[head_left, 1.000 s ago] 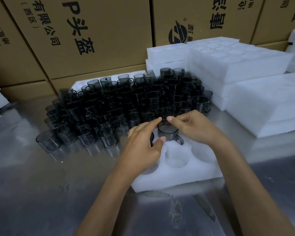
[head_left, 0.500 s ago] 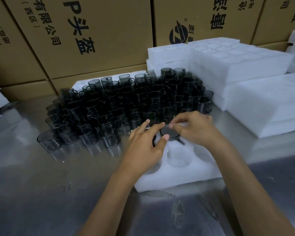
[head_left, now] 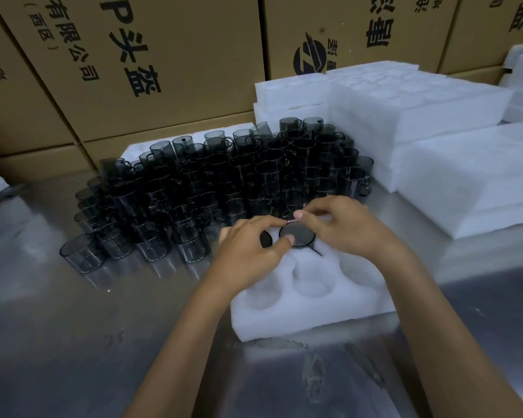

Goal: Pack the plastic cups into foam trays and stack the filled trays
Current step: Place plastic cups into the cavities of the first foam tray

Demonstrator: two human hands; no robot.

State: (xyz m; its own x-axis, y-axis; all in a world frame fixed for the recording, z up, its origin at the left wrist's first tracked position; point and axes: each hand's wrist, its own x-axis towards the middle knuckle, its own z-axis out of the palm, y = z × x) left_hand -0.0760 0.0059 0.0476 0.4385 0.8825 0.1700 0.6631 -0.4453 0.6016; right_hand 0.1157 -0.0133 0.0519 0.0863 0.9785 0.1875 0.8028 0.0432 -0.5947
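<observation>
Fingers of both hands — left hand point(head_left: 248, 248), right hand point(head_left: 344, 227) — pinch the rim of one dark cup point(head_left: 297, 235) sunk into a far pocket of the foam tray point(head_left: 299, 315) on the desk point(head_left: 88, 342). Packing looks barely begun: two cups seated, at least five pockets empty, dozens of loose cups point(head_left: 224, 179) waiting — too many to count.

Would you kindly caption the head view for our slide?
Both hands seat a dark plastic cup into a white foam tray beside massed cups.
</observation>
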